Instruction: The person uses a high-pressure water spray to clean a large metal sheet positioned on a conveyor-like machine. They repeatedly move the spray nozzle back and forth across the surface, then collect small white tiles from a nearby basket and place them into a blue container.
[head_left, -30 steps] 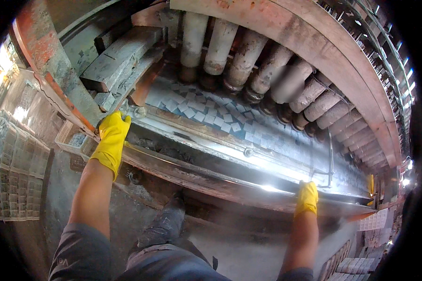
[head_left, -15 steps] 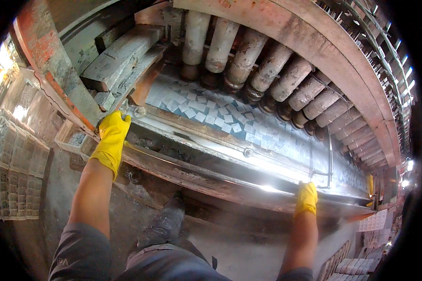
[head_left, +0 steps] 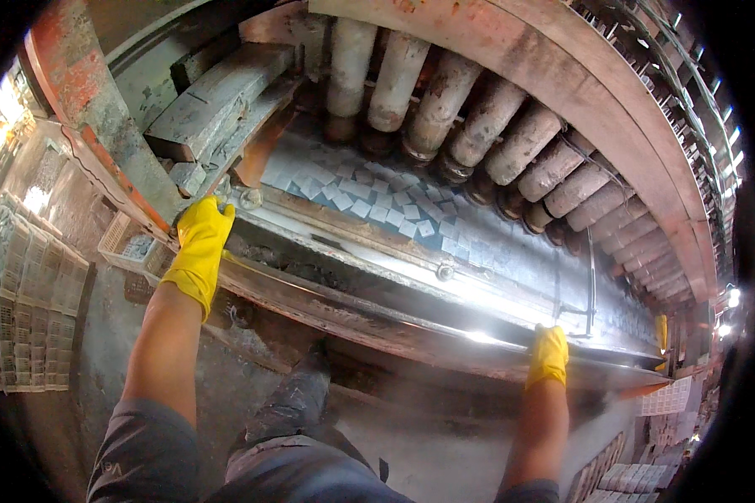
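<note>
Along the frame's middle, the left yellow-gloved hand [head_left: 200, 245] and right yellow-gloved hand [head_left: 549, 354] press on the long rusty steel rail [head_left: 377, 314], apparently for bracing; fingers curl over its edge. Small pale square tiles [head_left: 394, 210] lie beyond, under grey rollers [head_left: 445, 109].

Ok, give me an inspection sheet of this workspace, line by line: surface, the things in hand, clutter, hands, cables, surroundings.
Surface: long metal bed, dusty, partly covered with small pale square tiles.
Things in hand: rusty front rail of the bed, gripped at two places.
Clutter: stone slabs stacked at the left end.
Hands: left hand in a yellow glove on the rail's left end; right hand in a yellow glove on the rail further right.
Cables: nothing seen.
Surroundings: row of worn rollers above the bed; stacked tile trays at left; grey floor below.
</note>
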Tool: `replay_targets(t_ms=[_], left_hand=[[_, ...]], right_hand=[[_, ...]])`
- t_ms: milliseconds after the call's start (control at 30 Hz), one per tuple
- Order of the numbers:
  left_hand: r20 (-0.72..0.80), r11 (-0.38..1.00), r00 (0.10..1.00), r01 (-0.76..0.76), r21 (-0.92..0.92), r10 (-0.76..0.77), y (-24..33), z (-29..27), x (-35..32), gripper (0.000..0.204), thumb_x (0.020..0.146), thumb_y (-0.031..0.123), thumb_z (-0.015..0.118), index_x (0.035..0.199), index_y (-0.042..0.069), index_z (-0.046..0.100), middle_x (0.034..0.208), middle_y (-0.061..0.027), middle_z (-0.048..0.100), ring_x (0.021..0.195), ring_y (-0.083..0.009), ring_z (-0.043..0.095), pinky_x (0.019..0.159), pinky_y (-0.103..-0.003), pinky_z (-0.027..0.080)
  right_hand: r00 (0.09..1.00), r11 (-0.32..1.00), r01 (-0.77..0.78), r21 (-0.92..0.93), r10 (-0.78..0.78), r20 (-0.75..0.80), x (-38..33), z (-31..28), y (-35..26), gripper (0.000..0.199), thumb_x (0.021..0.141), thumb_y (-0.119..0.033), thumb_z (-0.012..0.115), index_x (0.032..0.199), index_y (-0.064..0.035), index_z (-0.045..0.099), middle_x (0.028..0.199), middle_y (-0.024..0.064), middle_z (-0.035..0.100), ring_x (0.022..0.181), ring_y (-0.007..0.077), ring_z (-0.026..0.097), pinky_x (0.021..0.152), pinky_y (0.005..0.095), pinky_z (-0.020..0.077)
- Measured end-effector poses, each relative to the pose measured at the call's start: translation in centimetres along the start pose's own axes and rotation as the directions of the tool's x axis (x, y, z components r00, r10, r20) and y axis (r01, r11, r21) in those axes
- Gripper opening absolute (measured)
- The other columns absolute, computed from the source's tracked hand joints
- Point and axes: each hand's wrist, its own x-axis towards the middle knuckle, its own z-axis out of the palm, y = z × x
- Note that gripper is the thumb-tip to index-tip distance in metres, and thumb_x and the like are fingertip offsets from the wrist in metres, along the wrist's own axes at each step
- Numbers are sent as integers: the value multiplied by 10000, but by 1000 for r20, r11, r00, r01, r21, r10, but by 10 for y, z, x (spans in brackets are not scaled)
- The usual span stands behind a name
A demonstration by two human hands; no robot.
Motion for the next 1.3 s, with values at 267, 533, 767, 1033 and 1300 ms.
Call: replay_targets(t_ms=[267, 533, 767, 1033, 1300], left_hand=[[2, 1000, 1000, 21, 20, -21, 3, -7, 6, 475, 865, 462, 709, 1150, 85, 748, 1117, -192, 747, 1056, -384, 704, 912, -471, 546], [-1, 998, 1000, 24, 63, -24, 6, -2, 18, 450, 887, 476, 704, 1147, 111, 739, 1110, -143, 758, 1049, -351, 712, 898, -452, 550], [12, 999, 1000, 13, 37, -13, 7, -10, 19, 412, 875, 450, 714, 1070, 88, 733, 1073, -166, 753, 1029, -382, 703, 887, -482, 546], [7, 1000, 1000, -4, 7, 3, 14, -5, 23, 401, 875, 449, 711, 1056, 92, 730, 1059, -164, 754, 1018, -387, 702, 877, -488, 545], [70, 998, 997, 29, 52, -32, 24, -9, 26, 434, 894, 450, 686, 1138, 93, 713, 1171, -169, 733, 1102, -388, 683, 936, -486, 538]], right_hand=[[983, 971, -175, 162, 162, 87, -29, -42, -52, 520, 977, -533, 546, 1126, -66, 720, 851, 114, 789, 976, 316, 758, 904, 501, 514], [998, 996, 41, -85, -36, 59, 39, 0, -16, 547, 970, -532, 544, 1174, -48, 700, 877, 129, 792, 1002, 335, 753, 923, 511, 514], [989, 985, -131, 117, 121, 83, 19, -22, -51, 555, 952, -522, 571, 1216, -48, 688, 1098, 180, 768, 1147, 368, 701, 944, 529, 513], [971, 964, -221, 150, 205, 120, 46, -12, -38, 556, 945, -518, 569, 1262, -75, 683, 1300, 210, 689, 1229, 403, 650, 981, 534, 502], [986, 987, -159, -19, 160, 43, 56, -11, -39, 559, 947, -509, 564, 1279, -73, 672, 1326, 207, 677, 1265, 404, 627, 1001, 535, 492]])
